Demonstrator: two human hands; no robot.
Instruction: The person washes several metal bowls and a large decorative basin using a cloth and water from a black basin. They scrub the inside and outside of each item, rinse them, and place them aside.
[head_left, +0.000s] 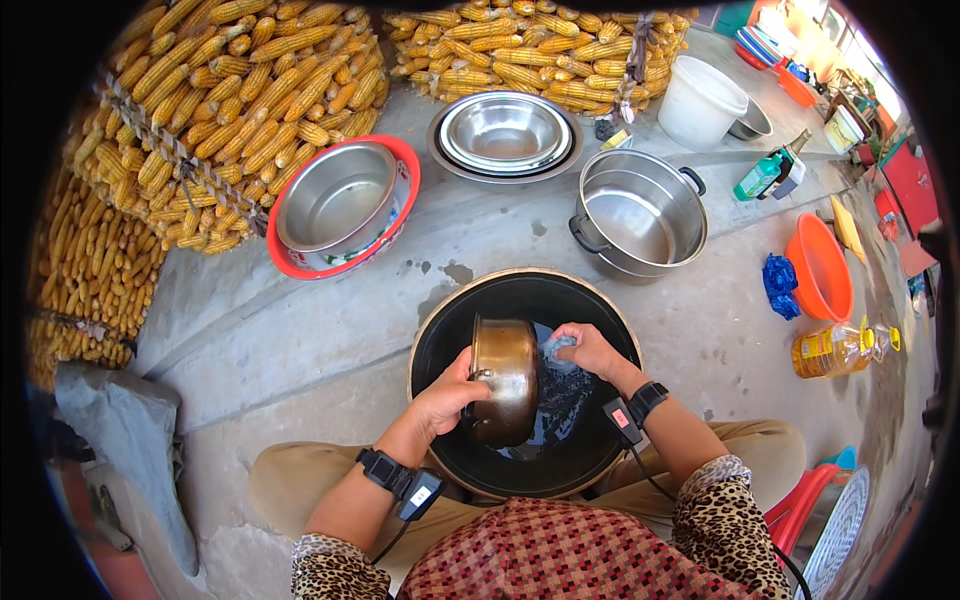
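A stained metal pot (505, 379) is tipped on its side over a large black basin (465, 472) that holds some water. My left hand (450, 391) grips the pot by its rim and side, near a dark handle. In my right hand (589, 351) is a bunched, wet bluish-grey cloth (558, 349), close to the right of the pot's base. The pot's inside faces left and is mostly hidden from view.
Beyond the basin stand a steel two-handled pot (643, 214), stacked steel bowls (505, 135) and a red-rimmed enamel basin (411, 187). Corn cobs (247, 112) are piled behind. An orange basin (821, 266) and oil bottles (832, 351) lie at right.
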